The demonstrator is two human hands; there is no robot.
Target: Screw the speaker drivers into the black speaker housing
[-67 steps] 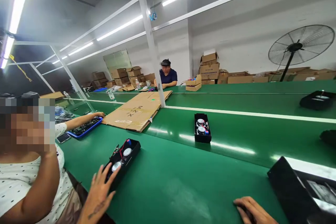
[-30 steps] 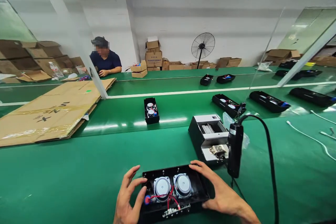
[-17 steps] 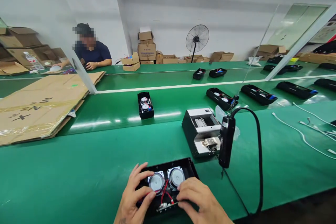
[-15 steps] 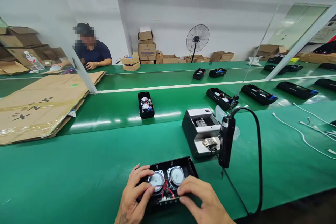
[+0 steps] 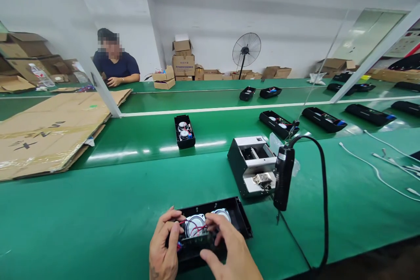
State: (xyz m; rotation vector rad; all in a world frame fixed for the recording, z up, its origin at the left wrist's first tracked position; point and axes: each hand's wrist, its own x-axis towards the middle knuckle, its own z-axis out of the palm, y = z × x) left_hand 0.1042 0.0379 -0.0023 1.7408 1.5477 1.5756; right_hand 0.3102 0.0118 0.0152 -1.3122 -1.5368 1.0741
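Note:
A black speaker housing (image 5: pixel 242 216) lies on the green bench below me, with two round silver speakers (image 5: pixel 194 226) inside it. Thin red and black wires (image 5: pixel 198 229) cross in front of the speakers. A narrow circuit board (image 5: pixel 197 240) stands tilted up at the near side of the housing. My left hand (image 5: pixel 165 240) is closed at the board's left end, thumb and fingers drawn together by the wires. Over the right half of the board hovers my right hand (image 5: pixel 226 243), its thumb apart from its bent fingers, partly hiding the second speaker.
A black electric screwdriver (image 5: pixel 284 177) hangs at the right, its cable looping to the bench. Behind it stands a screw feeder (image 5: pixel 252 166). More speaker housings (image 5: pixel 184 132) sit on the belt beyond. Flattened cardboard (image 5: pixel 55 135) lies left; white cables (image 5: pixel 377 168) lie right. A person (image 5: pixel 116 68) sits opposite.
My right hand has shifted left from the board's right end and its fingers have parted. The board has tilted up. The nearest housing on the belt has moved slightly right.

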